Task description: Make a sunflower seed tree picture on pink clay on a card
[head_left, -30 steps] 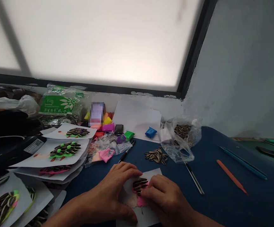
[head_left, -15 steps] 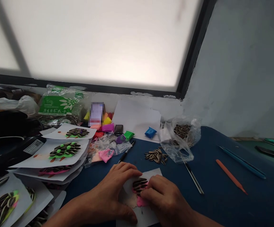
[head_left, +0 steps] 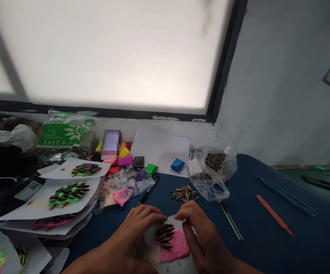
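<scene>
A white paper card (head_left: 169, 268) lies in front of me with a flattened patch of pink clay (head_left: 179, 245) on it. Several striped sunflower seeds (head_left: 165, 236) are set in rows in the patch's left part, and paler clay (head_left: 153, 254) adjoins it at the lower left. My left hand (head_left: 130, 239) rests along the card's left side, fingers stretched and thumb apart, holding nothing. At the card's right edge is my right hand (head_left: 206, 238), its bent fingers apart from the thumb, with nothing visible between them. Beyond both hands lies a loose pile of sunflower seeds (head_left: 184, 193).
Finished seed-and-clay cards (head_left: 93, 205) are stacked at left. Behind are a green seed packet (head_left: 59, 135), a blue clay packet (head_left: 178, 164) and a see-through bag of seeds (head_left: 214, 161). A pen (head_left: 230, 220), orange clay tool (head_left: 275, 215) and blue tweezers (head_left: 286, 196) lie at right.
My right hand has lifted off the pink clay and moved right, its fingers parting, so more of the clay shows. My left hand stays beside the card. The view has shifted slightly.
</scene>
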Demonstrator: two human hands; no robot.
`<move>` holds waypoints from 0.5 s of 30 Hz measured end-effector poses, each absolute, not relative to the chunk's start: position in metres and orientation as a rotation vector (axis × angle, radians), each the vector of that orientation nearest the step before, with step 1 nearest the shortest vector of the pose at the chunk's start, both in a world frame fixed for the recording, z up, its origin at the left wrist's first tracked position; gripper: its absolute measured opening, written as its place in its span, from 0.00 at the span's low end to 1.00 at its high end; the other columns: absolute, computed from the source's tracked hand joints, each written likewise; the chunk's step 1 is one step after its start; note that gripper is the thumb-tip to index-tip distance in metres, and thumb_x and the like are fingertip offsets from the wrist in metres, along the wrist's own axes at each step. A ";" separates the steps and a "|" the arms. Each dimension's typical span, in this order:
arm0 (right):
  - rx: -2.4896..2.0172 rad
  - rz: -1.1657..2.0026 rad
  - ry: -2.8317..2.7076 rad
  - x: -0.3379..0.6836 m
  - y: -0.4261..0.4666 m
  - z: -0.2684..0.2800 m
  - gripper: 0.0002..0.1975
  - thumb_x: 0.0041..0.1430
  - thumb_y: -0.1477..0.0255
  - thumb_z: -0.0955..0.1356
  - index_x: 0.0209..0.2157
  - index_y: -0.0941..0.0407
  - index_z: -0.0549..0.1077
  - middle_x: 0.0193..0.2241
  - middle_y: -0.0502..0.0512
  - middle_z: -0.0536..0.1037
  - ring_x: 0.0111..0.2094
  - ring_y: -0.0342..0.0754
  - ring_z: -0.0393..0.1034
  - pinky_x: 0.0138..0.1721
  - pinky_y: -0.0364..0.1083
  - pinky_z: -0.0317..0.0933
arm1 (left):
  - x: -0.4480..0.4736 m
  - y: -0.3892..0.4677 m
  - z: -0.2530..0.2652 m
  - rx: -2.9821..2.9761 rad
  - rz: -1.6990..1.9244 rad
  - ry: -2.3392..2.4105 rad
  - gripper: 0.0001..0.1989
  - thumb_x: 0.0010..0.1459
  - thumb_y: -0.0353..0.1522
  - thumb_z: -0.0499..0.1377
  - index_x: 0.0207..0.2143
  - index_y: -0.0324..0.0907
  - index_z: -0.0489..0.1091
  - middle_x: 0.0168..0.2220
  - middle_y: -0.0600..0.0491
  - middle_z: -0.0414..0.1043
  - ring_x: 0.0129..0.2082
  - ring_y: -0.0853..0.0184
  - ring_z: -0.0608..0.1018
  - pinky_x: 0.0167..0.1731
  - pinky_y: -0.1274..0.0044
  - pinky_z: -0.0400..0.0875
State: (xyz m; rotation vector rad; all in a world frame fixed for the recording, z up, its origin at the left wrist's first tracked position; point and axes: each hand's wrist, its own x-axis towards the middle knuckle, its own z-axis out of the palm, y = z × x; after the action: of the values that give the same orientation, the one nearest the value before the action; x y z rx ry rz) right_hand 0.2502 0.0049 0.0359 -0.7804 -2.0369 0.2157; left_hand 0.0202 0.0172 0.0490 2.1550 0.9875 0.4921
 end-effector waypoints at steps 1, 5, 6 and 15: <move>-0.824 0.216 -2.034 0.253 0.011 0.039 0.12 0.66 0.82 0.56 0.42 0.55 0.66 0.36 0.56 0.71 0.37 0.48 0.69 0.38 0.46 0.66 | 0.020 0.017 0.049 2.171 0.496 0.985 0.37 0.43 0.38 0.76 0.56 0.51 0.70 0.57 0.53 0.68 0.57 0.53 0.69 0.59 0.66 0.62; -1.182 0.259 -2.080 0.271 0.039 0.053 0.09 0.67 0.81 0.60 0.39 0.57 0.69 0.35 0.57 0.74 0.35 0.49 0.71 0.35 0.46 0.66 | 0.020 0.018 0.047 2.243 0.499 0.966 0.34 0.47 0.40 0.74 0.56 0.53 0.69 0.57 0.53 0.70 0.57 0.51 0.70 0.59 0.65 0.62; -1.269 0.239 -2.112 0.277 0.045 0.056 0.08 0.66 0.81 0.61 0.38 0.57 0.70 0.35 0.57 0.75 0.35 0.49 0.71 0.34 0.46 0.65 | 0.020 0.019 0.046 2.261 0.515 0.962 0.33 0.48 0.41 0.73 0.57 0.53 0.69 0.57 0.53 0.71 0.58 0.51 0.69 0.58 0.65 0.62; -1.425 0.224 -2.310 0.293 0.057 0.068 0.09 0.58 0.83 0.70 0.30 0.57 0.80 0.29 0.52 0.78 0.30 0.46 0.74 0.32 0.43 0.64 | 0.019 0.024 0.034 2.349 0.582 0.928 0.37 0.46 0.50 0.69 0.58 0.53 0.69 0.55 0.50 0.73 0.54 0.48 0.72 0.53 0.65 0.64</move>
State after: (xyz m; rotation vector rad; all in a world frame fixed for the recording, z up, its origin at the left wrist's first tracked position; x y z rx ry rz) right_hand 0.2934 0.0570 0.0683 -1.4254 -2.3096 0.2241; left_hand 0.0187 0.0240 0.0345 2.3489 0.9283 0.5823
